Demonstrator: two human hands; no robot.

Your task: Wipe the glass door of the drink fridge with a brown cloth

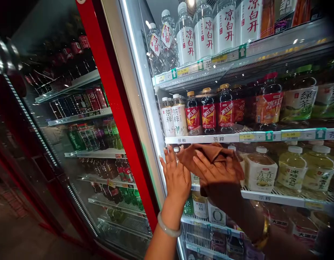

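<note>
My left hand (175,178) lies with fingers spread against the glass front of a drinks fridge, near its lit left edge. A pale bangle (169,226) circles that wrist. To its right, my right hand (217,169) presses a brown cloth (203,148) flat to the glass, fingers stretched over it and the cloth bunched around the palm. A gold bracelet (263,233) is on my right wrist. Behind the glass, the cloth and hands partly hide bottles on the middle shelf, just below the shelf edge strip (199,139).
Shelves inside hold water bottles (186,39), red-labelled tea bottles (209,113) and pale tea bottles (262,171). A red upright frame (113,97) runs down on the left. Beyond it stands another fridge with stocked shelves (93,155). A shiny metal object (4,54) is at the far left.
</note>
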